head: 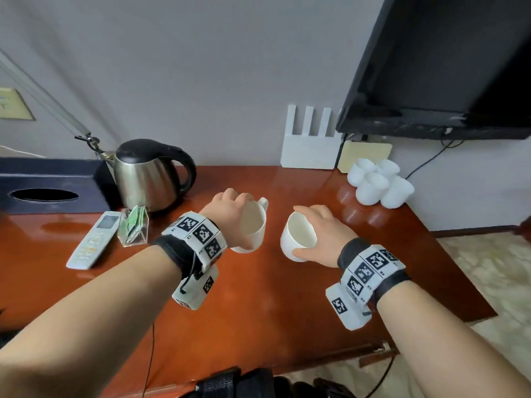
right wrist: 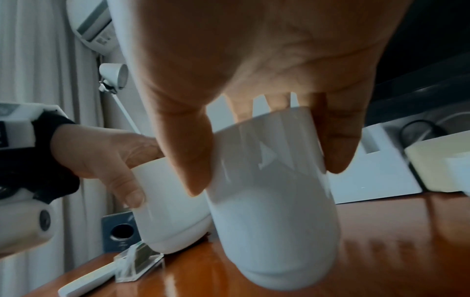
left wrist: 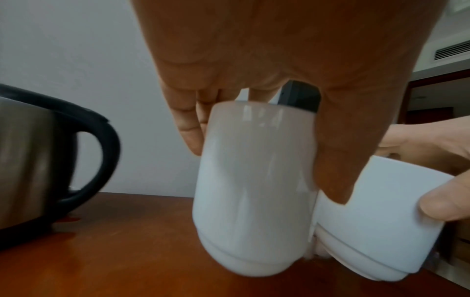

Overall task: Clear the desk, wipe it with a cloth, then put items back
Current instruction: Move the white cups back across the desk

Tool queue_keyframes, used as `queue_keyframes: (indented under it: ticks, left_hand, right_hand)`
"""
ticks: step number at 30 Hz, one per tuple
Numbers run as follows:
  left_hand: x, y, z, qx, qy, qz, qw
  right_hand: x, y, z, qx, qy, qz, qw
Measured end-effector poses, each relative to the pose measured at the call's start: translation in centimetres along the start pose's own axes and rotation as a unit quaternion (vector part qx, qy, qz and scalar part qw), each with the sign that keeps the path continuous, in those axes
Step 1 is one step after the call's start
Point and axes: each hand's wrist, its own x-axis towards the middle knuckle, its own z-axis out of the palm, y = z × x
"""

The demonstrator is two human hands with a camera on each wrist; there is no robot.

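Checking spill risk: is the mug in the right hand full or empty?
Empty. The head view looks into the mug gripped by the right hand and shows bare white inside, no liquid, though it is tilted.

A plain pale grey wall (head: 201, 67) rose behind the glossy reddish-brown desk (head: 258, 297), whose polished top threw back soft daylight. A dark flat screen (head: 445, 67) hung on the wall above the desk's right end (cables trailed down beneath it), and a patterned beige floor (head: 488, 268) spread out past that end. From the right wrist view, white curtains (right wrist: 38, 70) fell at the left, with a wall-mounted air conditioner (right wrist: 94, 26) set high beside them.
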Motion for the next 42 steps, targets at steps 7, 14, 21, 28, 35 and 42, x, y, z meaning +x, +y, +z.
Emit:
queue_keyframes:
  ticks: [7, 14, 21, 28, 35, 42]
  left_hand:
    - [5.8, 4.7, 0.6, 0.001, -0.027, 0.083, 0.996]
    - [10.3, 9.7, 2.0, 0.014, -0.059, 0.122, 0.991]
    - [15.4, 17.5, 5.5, 0.005, -0.075, 0.114, 0.991]
    - [21.0, 26.8, 10.9, -0.02, -0.073, 0.056, 0.996]
    - [24.1, 31.8, 14.1, -0.037, -0.092, 0.006, 0.995]
    - [26.1, 33.2, 15.2, -0.027, -0.092, -0.023, 0.995]
  right_hand:
    - [0.6, 5.5, -2.0, 0.011, 0.014, 0.085, 0.996]
    - [1.2, 12.3, -3.8, 0.025, 0.029, 0.145, 0.989]
    - [3.7, 22.9, -6.0, 0.009, 0.012, 0.148, 0.989]
    - [7.5, 33.6, -7.4, -0.012, -0.04, 0.098, 0.994]
    - [9.7, 39.6, -6.4, 0.022, -0.077, 0.052, 0.995]
    - [11.1, 41.0, -6.4, 0.05, -0.054, 0.009, 0.997]
